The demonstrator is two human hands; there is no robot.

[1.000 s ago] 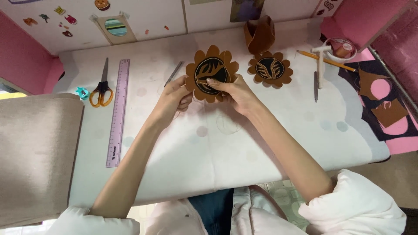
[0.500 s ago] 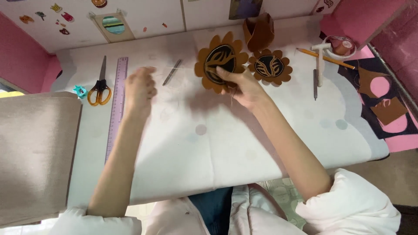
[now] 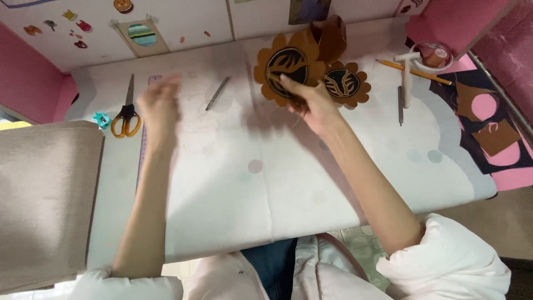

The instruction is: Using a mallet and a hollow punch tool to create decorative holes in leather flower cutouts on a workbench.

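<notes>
My right hand (image 3: pixel 308 103) grips a brown flower-shaped leather piece (image 3: pixel 280 58) with a dark round centre, held up above the table. A second flower-shaped piece (image 3: pixel 347 84) lies flat just to its right. My left hand (image 3: pixel 158 108) is blurred and hovers with fingers apart over a purple ruler (image 3: pixel 144 139), next to the yellow-handled scissors (image 3: pixel 125 114). It holds nothing. A thin metal tool (image 3: pixel 216 93) lies between the two hands.
A white table cover (image 3: pixel 233 183) spans the desk. At the right lie a white hammer-like tool (image 3: pixel 407 75), a pencil (image 3: pixel 413 71), a small bowl (image 3: pixel 432 55) and brown leather scraps (image 3: pixel 494 136). A grey fabric block (image 3: pixel 47 194) fills the left side.
My left hand let go of the flower piece and moved left toward the ruler and scissors. My right hand lifted the flower piece up and away from me.
</notes>
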